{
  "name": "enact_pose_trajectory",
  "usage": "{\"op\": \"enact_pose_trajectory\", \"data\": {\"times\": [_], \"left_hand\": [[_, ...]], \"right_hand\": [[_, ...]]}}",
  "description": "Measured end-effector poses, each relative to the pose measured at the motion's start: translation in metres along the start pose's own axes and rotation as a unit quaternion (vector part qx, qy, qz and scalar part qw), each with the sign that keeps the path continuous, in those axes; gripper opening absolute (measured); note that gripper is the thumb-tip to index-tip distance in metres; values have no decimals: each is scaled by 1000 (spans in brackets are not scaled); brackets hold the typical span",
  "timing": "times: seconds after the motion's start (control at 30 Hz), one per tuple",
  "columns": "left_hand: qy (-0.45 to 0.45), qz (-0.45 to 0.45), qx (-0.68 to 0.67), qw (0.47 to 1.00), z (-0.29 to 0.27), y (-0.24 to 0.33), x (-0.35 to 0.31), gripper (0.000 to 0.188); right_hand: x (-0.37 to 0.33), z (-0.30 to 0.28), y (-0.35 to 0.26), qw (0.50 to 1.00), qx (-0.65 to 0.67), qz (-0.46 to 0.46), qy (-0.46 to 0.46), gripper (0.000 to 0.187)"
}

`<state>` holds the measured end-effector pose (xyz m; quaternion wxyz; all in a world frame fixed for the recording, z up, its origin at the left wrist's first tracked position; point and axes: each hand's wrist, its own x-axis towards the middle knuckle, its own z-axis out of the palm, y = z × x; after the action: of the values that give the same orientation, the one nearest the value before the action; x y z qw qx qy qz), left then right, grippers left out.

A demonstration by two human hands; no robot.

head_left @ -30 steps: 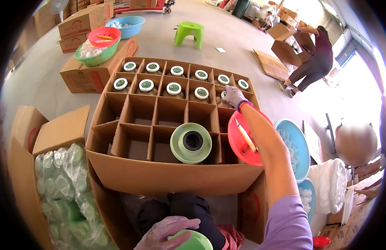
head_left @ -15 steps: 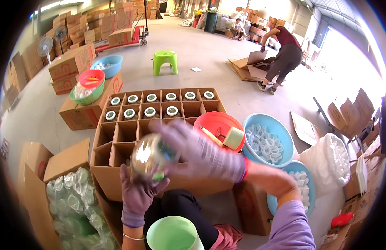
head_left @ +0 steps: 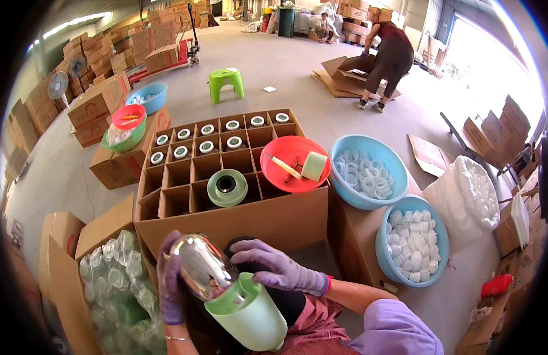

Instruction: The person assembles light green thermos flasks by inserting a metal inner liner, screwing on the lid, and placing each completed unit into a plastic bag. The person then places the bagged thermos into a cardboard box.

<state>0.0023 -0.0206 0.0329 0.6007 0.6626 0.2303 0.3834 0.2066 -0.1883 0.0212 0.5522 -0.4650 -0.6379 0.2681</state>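
Note:
My left hand (head_left: 172, 275) is wrapped round the side of a shiny silver flask liner (head_left: 204, 264). The liner is tilted, its lower end at the mouth of a pale green flask shell (head_left: 250, 319) leaning in my lap. My right hand (head_left: 280, 267) lies over the shell's rim beside the liner, its fingers stretched out and apart. A round green flask part (head_left: 216, 190) with a dark centre ring rests over the near compartments of the divided carton (head_left: 232, 222). White-rimmed round tops (head_left: 232, 125) show in several far compartments.
A red basin (head_left: 274, 180) with a brush and a pale green cup sits on the carton's right corner. Blue basins hold clear rings (head_left: 368, 177) and white caps (head_left: 413, 251). Bagged green pieces (head_left: 111, 278) fill a left box. Beyond are a green stool (head_left: 225, 86) and a person (head_left: 389, 65) bending over cardboard.
The silver liner has come down from above the carton to the shell's mouth. My right hand has moved down to the shell. The round green part now shows on the carton.

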Motion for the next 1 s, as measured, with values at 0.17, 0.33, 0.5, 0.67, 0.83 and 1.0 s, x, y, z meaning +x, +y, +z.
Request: {"op": "enact_pose_trajectory", "data": {"times": [0.17, 0.33, 0.5, 0.67, 0.83, 1.0], "left_hand": [[-111, -74, 87, 987, -19, 18, -66, 77], [45, -159, -65, 984, -30, 1, -158, 59], [-25, -201, 143, 969, -72, -33, -208, 49], [37, -231, -74, 969, -112, -105, -258, 54], [78, -263, -133, 952, -92, -81, -233, 52], [97, -267, -153, 947, -77, -82, -234, 50]], "right_hand": [[-108, 29, -2, 995, -64, 49, 51, 61], [-199, 88, -15, 994, -71, 84, -5, 65], [-118, 100, -27, 991, 117, 59, 38, 64], [-27, 91, -25, 936, 348, 6, -45, 91], [3, 93, -31, 958, 279, 42, -54, 92], [9, 91, -44, 939, 333, 41, -71, 88]]}}
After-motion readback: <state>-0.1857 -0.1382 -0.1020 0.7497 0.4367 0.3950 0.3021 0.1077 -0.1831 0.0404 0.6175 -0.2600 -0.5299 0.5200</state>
